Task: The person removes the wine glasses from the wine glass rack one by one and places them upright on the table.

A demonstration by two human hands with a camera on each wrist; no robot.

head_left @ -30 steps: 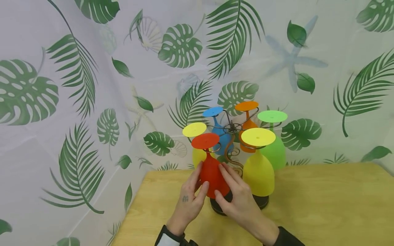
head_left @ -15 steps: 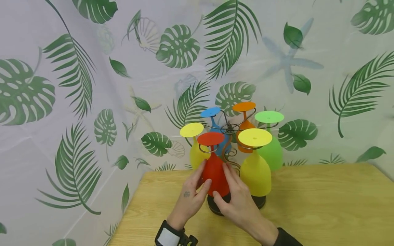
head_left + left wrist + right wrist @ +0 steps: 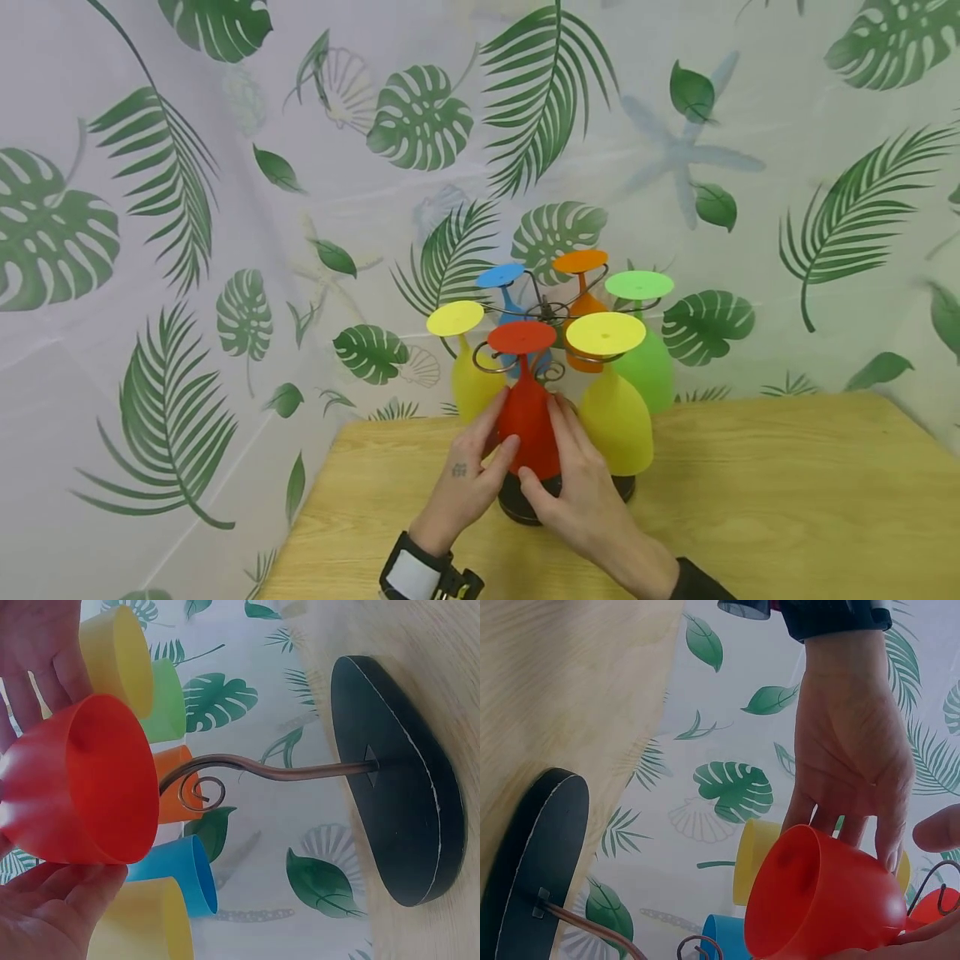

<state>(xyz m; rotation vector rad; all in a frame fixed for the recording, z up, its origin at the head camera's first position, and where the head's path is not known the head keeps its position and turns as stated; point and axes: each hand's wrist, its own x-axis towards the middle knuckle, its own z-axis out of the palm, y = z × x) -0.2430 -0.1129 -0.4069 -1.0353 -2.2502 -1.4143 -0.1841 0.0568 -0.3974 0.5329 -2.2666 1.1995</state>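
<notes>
A red plastic goblet [image 3: 528,433] hangs upside down at the front of a wire rack [image 3: 547,310], its round foot just above a wire ring. My left hand [image 3: 461,483] holds the bowl from the left, thumb in front and fingers along the side. From the right, my right hand [image 3: 588,496] holds the same bowl with thumb and fingers. The left wrist view shows the open rim of the red goblet [image 3: 112,780] between both hands. Whether the stem lies fully inside the ring, I cannot tell.
Yellow [image 3: 615,421], green [image 3: 648,367], orange [image 3: 588,304], blue [image 3: 513,308] and another yellow goblet [image 3: 472,383] hang inverted around the rack. Its black base [image 3: 397,780] stands on the wooden table [image 3: 787,483], near a leaf-patterned backdrop [image 3: 300,83].
The red goblet has moved right with both hands, from beside its ring to in front of it, and now hangs more upright. The whole view has shifted slightly left.
</notes>
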